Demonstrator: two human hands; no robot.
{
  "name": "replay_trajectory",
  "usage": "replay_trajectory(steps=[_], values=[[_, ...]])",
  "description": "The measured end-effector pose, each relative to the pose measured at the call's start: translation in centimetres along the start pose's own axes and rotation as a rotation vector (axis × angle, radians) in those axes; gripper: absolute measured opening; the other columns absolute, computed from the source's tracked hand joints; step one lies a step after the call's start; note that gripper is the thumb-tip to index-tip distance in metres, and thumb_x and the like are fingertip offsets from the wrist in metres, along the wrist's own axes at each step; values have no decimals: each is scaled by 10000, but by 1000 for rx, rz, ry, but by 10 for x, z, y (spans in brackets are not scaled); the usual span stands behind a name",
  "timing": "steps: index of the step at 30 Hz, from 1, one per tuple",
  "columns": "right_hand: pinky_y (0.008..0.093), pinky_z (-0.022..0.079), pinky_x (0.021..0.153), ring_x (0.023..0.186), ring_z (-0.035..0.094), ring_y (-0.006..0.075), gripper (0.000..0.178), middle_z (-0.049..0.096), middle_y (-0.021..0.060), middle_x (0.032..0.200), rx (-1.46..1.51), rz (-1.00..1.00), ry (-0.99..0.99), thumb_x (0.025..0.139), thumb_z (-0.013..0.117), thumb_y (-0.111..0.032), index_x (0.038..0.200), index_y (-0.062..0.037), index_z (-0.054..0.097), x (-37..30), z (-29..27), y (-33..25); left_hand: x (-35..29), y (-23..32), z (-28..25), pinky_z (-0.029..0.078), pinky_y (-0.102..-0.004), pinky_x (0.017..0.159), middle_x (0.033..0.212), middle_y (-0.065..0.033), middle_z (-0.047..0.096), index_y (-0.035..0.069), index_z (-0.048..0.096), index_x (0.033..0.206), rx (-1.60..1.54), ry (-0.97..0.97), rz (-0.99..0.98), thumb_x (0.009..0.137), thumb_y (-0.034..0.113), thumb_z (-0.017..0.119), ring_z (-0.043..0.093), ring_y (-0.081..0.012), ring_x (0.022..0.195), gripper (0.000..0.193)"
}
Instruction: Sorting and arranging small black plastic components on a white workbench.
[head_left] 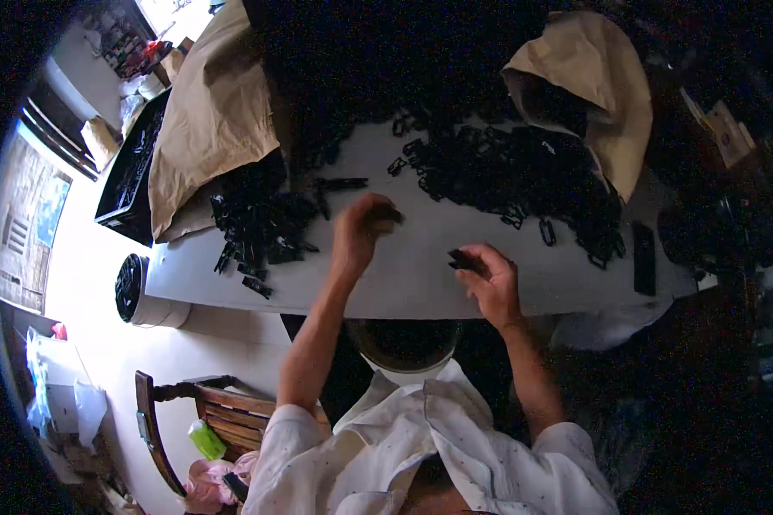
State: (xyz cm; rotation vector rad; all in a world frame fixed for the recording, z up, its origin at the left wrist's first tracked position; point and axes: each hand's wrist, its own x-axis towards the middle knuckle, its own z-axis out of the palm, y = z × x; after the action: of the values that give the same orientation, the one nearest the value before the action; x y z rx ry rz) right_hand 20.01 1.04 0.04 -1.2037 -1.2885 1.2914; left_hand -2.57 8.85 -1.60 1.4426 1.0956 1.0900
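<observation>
Above the white tabletop (386, 279), my left hand (358, 230) is closed, with a small dark piece (393, 215) at its fingertips; motion blur hides its shape. To its right, my right hand (496, 287) pinches a black plastic piece (464, 259) between thumb and fingers. A heap of long black clip-like pieces (266, 225) lies beside my left hand, spilling from a brown paper sack (219, 129). Beyond my right hand spreads a larger pile of black oblong plastic frames (481, 176). One loose frame (547, 232) lies at this pile's near edge.
A second paper sack (614, 94) stands open at the back right. A flat black strip (643, 257) lies near the table's right end. Left of the table are a black crate (137, 180), a bucket (163, 311) and a wooden chair (223, 412). A round tub (404, 367) sits below the front edge.
</observation>
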Motion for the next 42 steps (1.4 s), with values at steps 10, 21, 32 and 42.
replay_trajectory(steps=[10,21,32,42], values=[[343,478,622,756,562,284,387,518,116,883,-720,-669,43,610,645,91,964,-19,533,3,22,-12,-62,42,48,477,-315,763,942,-106,605,-27,547,1024,-351,-69,-123,802,114,557,588,-194,839,263],[344,489,623,778,569,281,388,507,130,912,-867,-835,35,603,655,69,971,22,538,-5,26,-8,-77,51,60,449,-260,741,904,-96,591,-24,510,1121,13,6,-107,828,16,492,557,-147,813,296],[279,465,630,767,548,207,279,467,97,916,-327,-498,-121,659,655,9,912,16,538,-24,24,7,-108,33,71,441,-278,796,1004,-106,590,-19,564,1040,-258,118,-56,762,8,562,566,-184,886,279],[302,448,613,694,541,198,216,531,77,798,-406,-304,-234,685,675,-108,830,-14,545,-34,-10,13,-159,-8,73,440,-278,717,885,-69,609,-10,605,859,-192,23,-211,760,-19,559,555,-160,795,110]])
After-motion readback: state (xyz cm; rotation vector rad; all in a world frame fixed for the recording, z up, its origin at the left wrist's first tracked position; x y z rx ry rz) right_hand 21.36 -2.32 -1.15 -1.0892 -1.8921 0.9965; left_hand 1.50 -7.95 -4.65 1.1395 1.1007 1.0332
